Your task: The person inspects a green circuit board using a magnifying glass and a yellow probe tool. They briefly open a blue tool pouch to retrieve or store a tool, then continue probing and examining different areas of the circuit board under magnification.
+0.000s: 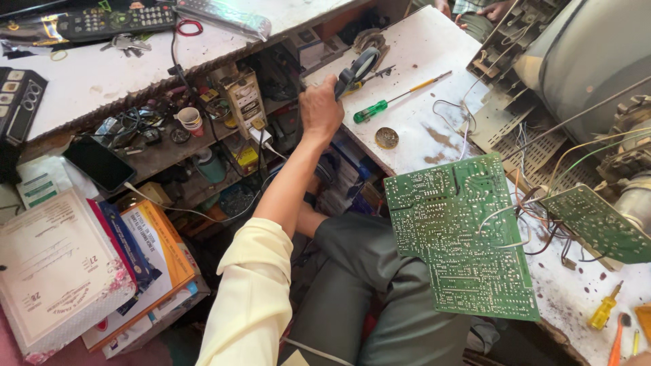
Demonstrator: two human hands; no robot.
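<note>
The left hand (320, 107) reaches out over the edge of the white tabletop (434, 41), its fingers (332, 85) clamped around the dark handle of a magnifying glass (358, 68). The round lens sticks out beyond the knuckles toward 1 o'clock, above the tabletop. At 3 o'clock from the hand lies a green-handled screwdriver (393, 100), just apart from it, and a round brass-coloured tin (386, 137) sits toward 4 o'clock. A large green circuit board (461, 237) hangs over the lap at 5 o'clock, wires trailing from it. The right hand is out of view.
</note>
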